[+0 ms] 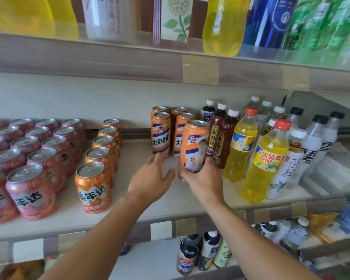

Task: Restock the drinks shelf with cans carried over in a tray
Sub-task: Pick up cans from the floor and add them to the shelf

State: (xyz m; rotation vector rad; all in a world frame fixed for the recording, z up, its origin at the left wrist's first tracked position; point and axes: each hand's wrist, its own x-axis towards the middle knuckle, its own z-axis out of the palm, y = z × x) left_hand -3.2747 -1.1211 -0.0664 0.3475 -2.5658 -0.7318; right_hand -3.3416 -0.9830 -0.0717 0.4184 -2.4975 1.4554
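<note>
My right hand point(202, 180) grips the lower part of a tall orange and white can point(194, 144), which stands tilted slightly in front of two short rows of the same cans point(161, 134) at the back of the middle shelf point(141, 199). My left hand point(153, 176) is just left of it with fingers relaxed. Its fingertips touch the base of the front can in the left row. No tray is in view.
A row of short orange cans point(93, 186) and several rows of pink cans point(31, 190) fill the shelf's left. Dark tea bottles point(220, 138), yellow drink bottles point(265, 160) and white bottles stand right. Shelves with bottles lie above and below.
</note>
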